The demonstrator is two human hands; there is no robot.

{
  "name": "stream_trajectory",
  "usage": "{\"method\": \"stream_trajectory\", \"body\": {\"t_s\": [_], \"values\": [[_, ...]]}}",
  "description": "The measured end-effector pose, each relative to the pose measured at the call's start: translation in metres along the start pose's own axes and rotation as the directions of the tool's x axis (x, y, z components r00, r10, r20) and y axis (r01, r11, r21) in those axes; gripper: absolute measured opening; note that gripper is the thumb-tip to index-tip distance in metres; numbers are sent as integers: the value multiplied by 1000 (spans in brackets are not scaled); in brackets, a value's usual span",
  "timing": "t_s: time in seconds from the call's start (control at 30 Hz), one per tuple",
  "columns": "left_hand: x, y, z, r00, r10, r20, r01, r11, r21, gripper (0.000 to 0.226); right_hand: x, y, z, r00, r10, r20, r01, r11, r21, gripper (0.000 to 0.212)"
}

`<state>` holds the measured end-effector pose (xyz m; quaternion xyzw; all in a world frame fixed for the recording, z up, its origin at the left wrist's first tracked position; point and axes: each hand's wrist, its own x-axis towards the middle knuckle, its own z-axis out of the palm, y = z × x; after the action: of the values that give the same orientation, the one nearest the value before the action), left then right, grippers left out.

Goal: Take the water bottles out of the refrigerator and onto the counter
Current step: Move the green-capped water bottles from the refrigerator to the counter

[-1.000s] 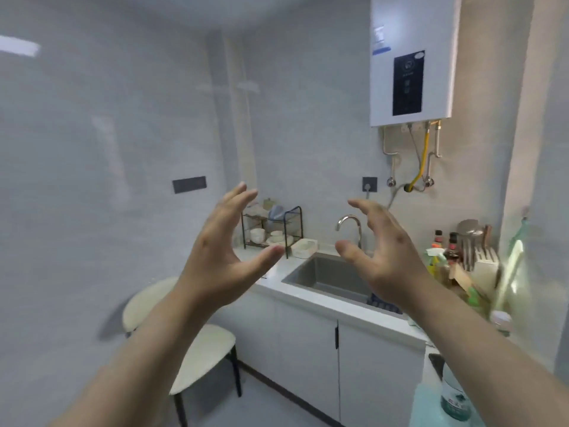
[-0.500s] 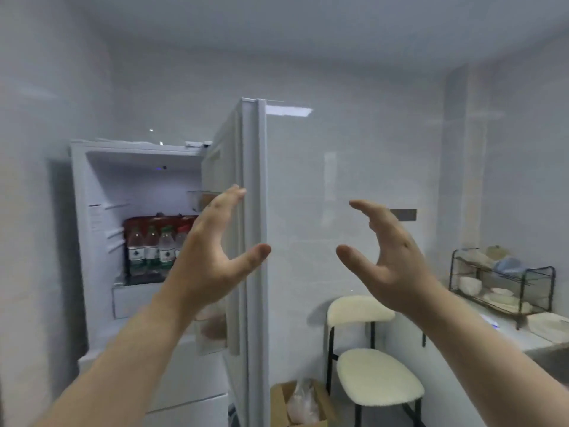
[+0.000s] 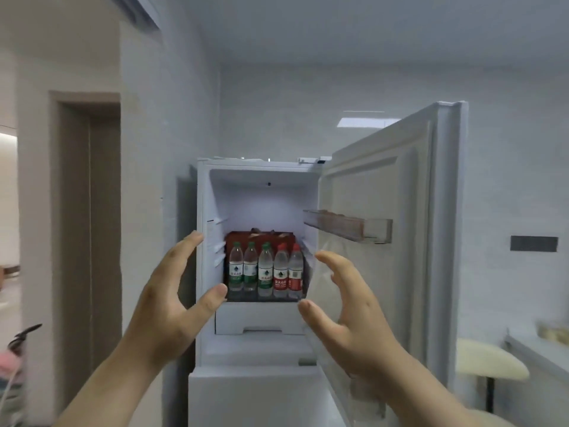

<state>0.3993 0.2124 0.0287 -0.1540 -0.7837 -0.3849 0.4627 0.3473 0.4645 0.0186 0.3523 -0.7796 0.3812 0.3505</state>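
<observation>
The white refrigerator [image 3: 255, 392] stands straight ahead with its upper door [image 3: 385, 272] swung open to the right. Several water bottles [image 3: 265, 271] stand in a row on a shelf inside, some with green caps and labels, some with red, in front of a red box. My left hand [image 3: 172, 300] and my right hand [image 3: 341, 315] are raised in front of the fridge, palms facing each other, fingers spread and holding nothing. Both hands are nearer to me than the bottles and touch none of them.
A clear door bin [image 3: 348, 228] juts from the open door. A white drawer [image 3: 261, 318] sits under the bottle shelf. A cream stool [image 3: 486, 362] and the counter edge [image 3: 535, 349] lie at the right. A doorway [image 3: 89, 241] opens at the left.
My view has swung left from the sink and counter to face the open refrigerator squarely. Both hands stay raised and empty in the same pose.
</observation>
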Motion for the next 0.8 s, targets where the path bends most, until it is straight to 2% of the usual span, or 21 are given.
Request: {"method": "stream_trajectory", "body": {"t_s": [0.2,0.33,0.6,0.8], "values": [[34,-93,0,998,-61,6,62,994,-88,62,48,25,101,990,145,-2,-144,988,48,59],[57,-155,16,994,-96,60,101,990,-96,61,79,53,156,968,251,-32,-248,966,68,72],[122,-263,55,988,-145,56,148,988,-42,66,151,144,233,939,328,-104,-324,944,55,73],[174,-334,116,982,-180,52,181,983,-30,68,209,224,300,897,421,-137,-399,903,161,75]]}}
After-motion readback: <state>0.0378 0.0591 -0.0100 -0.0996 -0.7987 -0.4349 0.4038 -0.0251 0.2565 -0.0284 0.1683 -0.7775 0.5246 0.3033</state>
